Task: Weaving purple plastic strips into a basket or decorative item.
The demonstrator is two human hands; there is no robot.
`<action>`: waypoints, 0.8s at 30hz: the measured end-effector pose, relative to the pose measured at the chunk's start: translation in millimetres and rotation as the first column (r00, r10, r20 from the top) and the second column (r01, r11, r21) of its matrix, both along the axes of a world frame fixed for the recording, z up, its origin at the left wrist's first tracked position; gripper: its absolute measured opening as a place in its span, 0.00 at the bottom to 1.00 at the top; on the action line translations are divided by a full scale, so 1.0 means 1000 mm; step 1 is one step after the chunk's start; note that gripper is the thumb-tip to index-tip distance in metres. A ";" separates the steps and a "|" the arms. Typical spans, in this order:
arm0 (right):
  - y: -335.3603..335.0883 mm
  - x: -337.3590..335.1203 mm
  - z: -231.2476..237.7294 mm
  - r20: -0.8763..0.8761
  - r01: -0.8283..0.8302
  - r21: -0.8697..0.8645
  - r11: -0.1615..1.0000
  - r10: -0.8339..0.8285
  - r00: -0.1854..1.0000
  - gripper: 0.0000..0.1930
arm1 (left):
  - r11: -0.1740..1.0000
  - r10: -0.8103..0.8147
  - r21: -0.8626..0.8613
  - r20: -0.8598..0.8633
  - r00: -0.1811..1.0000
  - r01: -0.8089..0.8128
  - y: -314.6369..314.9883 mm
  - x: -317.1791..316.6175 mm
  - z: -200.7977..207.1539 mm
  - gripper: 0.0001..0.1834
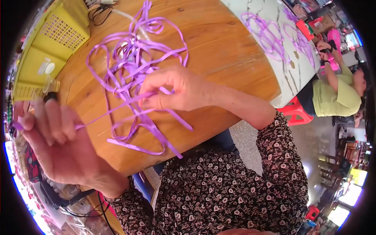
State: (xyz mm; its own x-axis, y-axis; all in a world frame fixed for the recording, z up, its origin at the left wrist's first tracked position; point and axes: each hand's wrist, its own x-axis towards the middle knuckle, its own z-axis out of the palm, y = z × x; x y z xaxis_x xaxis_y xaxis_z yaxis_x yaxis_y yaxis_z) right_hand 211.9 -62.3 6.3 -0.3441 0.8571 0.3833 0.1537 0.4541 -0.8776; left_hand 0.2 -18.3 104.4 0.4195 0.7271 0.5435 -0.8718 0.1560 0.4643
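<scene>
Currently wearing a dark floral top and bending both bare hands inward. Holding up the left hand, blurred, its fingers half open and loosely curling, grasping a purple strand that is showing again by the thumb tip. Pinching the same strand between the right hand's thumb and forefinger, holding it straight between both. Hovering there above a loose purple ribbon tangle on a wooden table. Facing a yellow crate leftward. Seeing, farther right, more ribbon on a marbled table, a red stool, and another person.
</scene>
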 end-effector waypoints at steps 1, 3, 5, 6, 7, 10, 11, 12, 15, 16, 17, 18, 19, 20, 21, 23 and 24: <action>0.000 0.009 0.001 -0.015 0.049 -0.012 0.999 -0.049 0.999 0.06 | 1.000 -0.019 0.004 0.012 1.000 0.019 0.003 -0.005 0.000 0.06; -0.004 0.023 0.010 0.023 0.092 -0.100 0.991 -0.090 0.996 0.06 | 0.997 0.022 -0.073 0.036 0.999 -0.019 0.009 -0.014 -0.001 0.05; -0.005 0.033 0.012 -0.077 0.113 -0.141 0.983 -0.125 0.989 0.07 | 0.995 0.079 -0.068 0.031 0.996 -0.077 0.018 -0.031 -0.007 0.05; -0.008 0.039 0.014 -0.067 0.138 -0.136 0.981 -0.148 0.987 0.07 | 0.986 0.157 -0.067 0.013 0.988 -0.156 0.024 -0.037 -0.011 0.05; -0.009 0.043 0.014 -0.087 0.097 -0.133 0.986 -0.109 0.990 0.08 | 0.988 0.142 -0.065 0.020 0.990 -0.140 0.027 -0.042 -0.015 0.05; -0.016 0.050 0.018 -0.123 0.071 -0.178 0.981 -0.094 0.988 0.09 | 0.951 0.308 0.036 -0.228 0.924 -0.308 0.042 -0.052 -0.032 0.09; -0.016 0.051 0.018 -0.151 0.059 -0.228 0.972 -0.096 0.984 0.10 | 0.954 0.299 0.036 -0.225 0.927 -0.299 0.047 -0.054 -0.041 0.09; -0.016 0.052 0.017 -0.148 0.069 -0.226 0.972 -0.104 0.983 0.10 | 0.920 0.375 0.001 -0.283 0.883 -0.391 0.052 -0.055 -0.049 0.10; -0.012 0.056 0.013 -0.094 0.181 -0.117 0.976 -0.193 0.977 0.09 | 0.818 0.531 -0.024 -0.353 0.770 -0.575 0.076 -0.086 -0.074 0.14; -0.008 0.057 0.012 -0.085 0.206 -0.092 0.974 -0.214 0.973 0.08 | 0.650 0.699 0.119 -0.483 0.528 -0.751 0.080 -0.107 -0.079 0.16; -0.007 0.058 0.012 -0.070 0.241 -0.069 0.968 -0.245 0.967 0.08 | 0.454 0.795 0.282 -0.557 0.242 -0.845 0.085 -0.116 -0.085 0.17; -0.006 0.057 0.012 -0.051 0.268 -0.056 0.962 -0.270 0.961 0.07 | 0.181 0.840 0.596 -0.507 -0.192 -0.782 0.090 -0.121 -0.094 0.17; -0.001 0.056 0.006 -0.049 0.272 -0.056 0.961 -0.275 0.960 0.07 | 0.185 0.841 0.595 -0.507 -0.188 -0.782 0.088 -0.113 -0.092 0.17; 0.003 0.053 -0.002 -0.016 0.265 0.024 0.964 -0.265 0.964 0.07 | -0.152 0.802 0.912 -0.112 -0.587 -0.382 0.082 -0.099 -0.086 0.18; 0.006 0.051 -0.008 0.020 0.253 0.104 0.962 -0.257 0.966 0.06 | -0.389 0.585 0.903 0.395 -0.708 0.182 0.075 -0.084 -0.081 0.18; 0.005 0.038 -0.009 0.051 0.240 0.194 0.951 -0.254 0.966 0.06 | -0.293 0.774 0.955 0.265 -0.575 0.046 0.062 -0.050 -0.084 0.21; 0.007 0.030 -0.012 0.075 0.184 0.271 0.945 -0.211 0.975 0.05 | -0.208 0.896 0.977 0.168 -0.411 -0.054 0.054 -0.035 -0.088 0.22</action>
State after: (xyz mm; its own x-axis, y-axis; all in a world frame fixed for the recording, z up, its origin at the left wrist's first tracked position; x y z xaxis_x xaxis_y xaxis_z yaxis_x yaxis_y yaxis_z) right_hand 241.6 -55.4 -6.0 -0.2264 0.7865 0.5745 0.3456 0.6163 -0.7076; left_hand -34.5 35.8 16.6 0.2829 0.4381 0.8533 0.7725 -0.6313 0.0680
